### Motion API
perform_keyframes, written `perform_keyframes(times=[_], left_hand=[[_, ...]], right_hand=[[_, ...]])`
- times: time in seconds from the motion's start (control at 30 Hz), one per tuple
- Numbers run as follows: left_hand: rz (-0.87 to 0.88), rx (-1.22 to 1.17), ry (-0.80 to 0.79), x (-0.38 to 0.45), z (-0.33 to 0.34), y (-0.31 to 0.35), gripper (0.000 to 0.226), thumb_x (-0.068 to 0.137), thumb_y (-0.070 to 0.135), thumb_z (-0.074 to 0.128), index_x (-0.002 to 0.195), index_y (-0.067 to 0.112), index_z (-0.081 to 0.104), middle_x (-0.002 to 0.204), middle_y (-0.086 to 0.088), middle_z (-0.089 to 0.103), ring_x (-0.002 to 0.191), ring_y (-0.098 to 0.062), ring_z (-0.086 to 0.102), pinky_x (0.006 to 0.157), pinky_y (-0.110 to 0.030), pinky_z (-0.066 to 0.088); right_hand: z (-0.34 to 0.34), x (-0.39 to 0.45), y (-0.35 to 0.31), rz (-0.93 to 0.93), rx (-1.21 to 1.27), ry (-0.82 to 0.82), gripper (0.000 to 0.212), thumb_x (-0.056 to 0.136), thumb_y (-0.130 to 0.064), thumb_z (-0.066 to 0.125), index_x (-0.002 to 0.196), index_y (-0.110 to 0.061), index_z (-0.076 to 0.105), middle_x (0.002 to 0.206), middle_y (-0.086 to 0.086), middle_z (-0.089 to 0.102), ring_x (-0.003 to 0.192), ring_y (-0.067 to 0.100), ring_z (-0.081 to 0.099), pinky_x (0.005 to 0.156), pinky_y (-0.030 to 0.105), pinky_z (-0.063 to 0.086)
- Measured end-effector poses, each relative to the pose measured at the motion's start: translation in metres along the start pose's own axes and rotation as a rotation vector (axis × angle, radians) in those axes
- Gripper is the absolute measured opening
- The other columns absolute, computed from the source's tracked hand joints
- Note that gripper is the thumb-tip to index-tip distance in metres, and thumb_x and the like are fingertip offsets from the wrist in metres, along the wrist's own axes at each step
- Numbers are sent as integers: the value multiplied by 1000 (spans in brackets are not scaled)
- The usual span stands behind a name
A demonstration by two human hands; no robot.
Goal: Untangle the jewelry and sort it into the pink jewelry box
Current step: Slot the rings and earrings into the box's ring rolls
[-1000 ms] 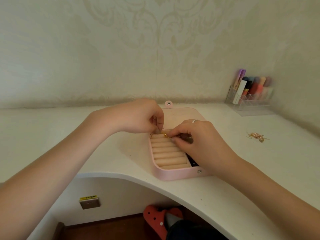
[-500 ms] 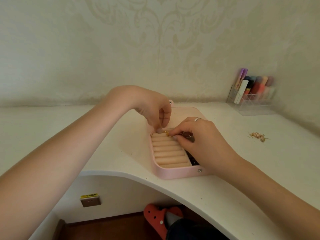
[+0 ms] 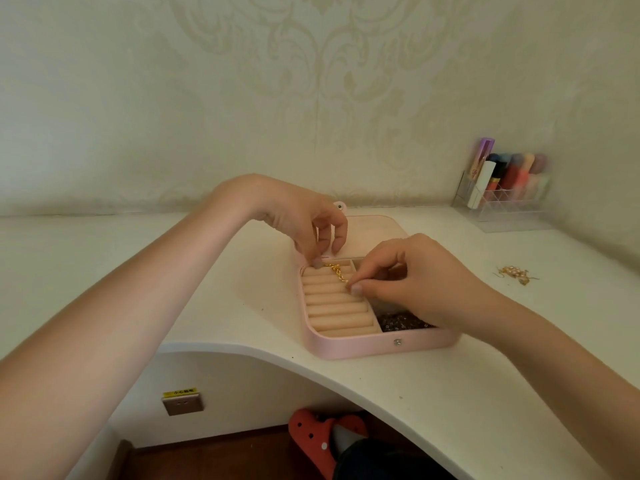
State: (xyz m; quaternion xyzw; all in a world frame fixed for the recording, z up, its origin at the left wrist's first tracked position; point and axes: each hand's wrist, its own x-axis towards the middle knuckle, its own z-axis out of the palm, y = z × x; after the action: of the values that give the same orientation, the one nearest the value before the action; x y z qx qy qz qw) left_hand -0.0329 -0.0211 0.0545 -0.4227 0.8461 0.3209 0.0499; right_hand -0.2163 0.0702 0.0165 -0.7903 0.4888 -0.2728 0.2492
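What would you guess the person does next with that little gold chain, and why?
Probably lay the gold chain down along the padded ring rolls and let go. The left hand and right hand each pinch an end, it hangs stretched over the open pink jewelry box, and it looks untangled already.

A home bedroom corner: damask wallpaper (image 3: 311, 81), white dressing table (image 3: 485, 341), cosmetics organizer (image 3: 505, 188) (lipsticks inside), red slipper (image 3: 311, 434).
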Motion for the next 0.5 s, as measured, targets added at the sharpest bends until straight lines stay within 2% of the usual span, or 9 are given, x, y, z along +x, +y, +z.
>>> perform_keyframes(times=[0.07, 0.17, 0.23, 0.33, 0.43, 0.5], left_hand=[[24, -39, 14, -3, 1, -4, 25, 72, 4, 77, 85, 17, 61, 77, 1, 60, 68, -10, 54, 69, -22, 46], [55, -126, 61, -8, 3, -11, 24, 72, 3, 78, 84, 17, 62, 77, 3, 63, 69, -8, 57, 67, -17, 45], [75, -192, 100, -10, 6, -15, 24, 72, 1, 77, 83, 16, 62, 76, 5, 64, 68, -5, 57, 65, -13, 45], [101, -296, 183, -13, 10, -17, 20, 74, -1, 74, 81, 14, 62, 71, 9, 64, 66, -6, 58, 63, -14, 46], [130, -390, 348, -10, 19, -16, 12, 78, 4, 72, 81, 13, 63, 68, 6, 62, 61, -7, 56, 57, -17, 46], [150, -429, 494, -4, 28, -14, 12, 80, 6, 71, 79, 16, 64, 64, 9, 59, 58, -5, 52, 52, -16, 43]], right_hand=[[-11, 0, 2, 26, 62, 33, 4, 77, -20, 75, 77, -24, 77, 74, -6, 72, 67, 5, 61, 65, 13, 46], [-30, 3, 14, 77, 91, 187, 4, 79, -21, 73, 80, -22, 77, 75, -8, 73, 68, -3, 59, 60, 1, 41], [-41, 4, 24, 106, 32, 246, 5, 81, -20, 72, 81, -22, 76, 80, -6, 73, 70, 1, 60, 58, 2, 40], [-47, 5, 37, 137, -129, 213, 11, 81, -21, 72, 76, -30, 73, 77, -11, 70, 67, 12, 58, 59, 12, 39], [-40, 7, 41, 100, -242, 174, 16, 81, -18, 71, 75, -33, 70, 75, -17, 65, 62, 3, 52, 57, 7, 37], [-34, 9, 40, 73, -281, 170, 14, 80, -20, 71, 77, -32, 68, 74, -16, 62, 61, 2, 49, 56, 10, 35]])
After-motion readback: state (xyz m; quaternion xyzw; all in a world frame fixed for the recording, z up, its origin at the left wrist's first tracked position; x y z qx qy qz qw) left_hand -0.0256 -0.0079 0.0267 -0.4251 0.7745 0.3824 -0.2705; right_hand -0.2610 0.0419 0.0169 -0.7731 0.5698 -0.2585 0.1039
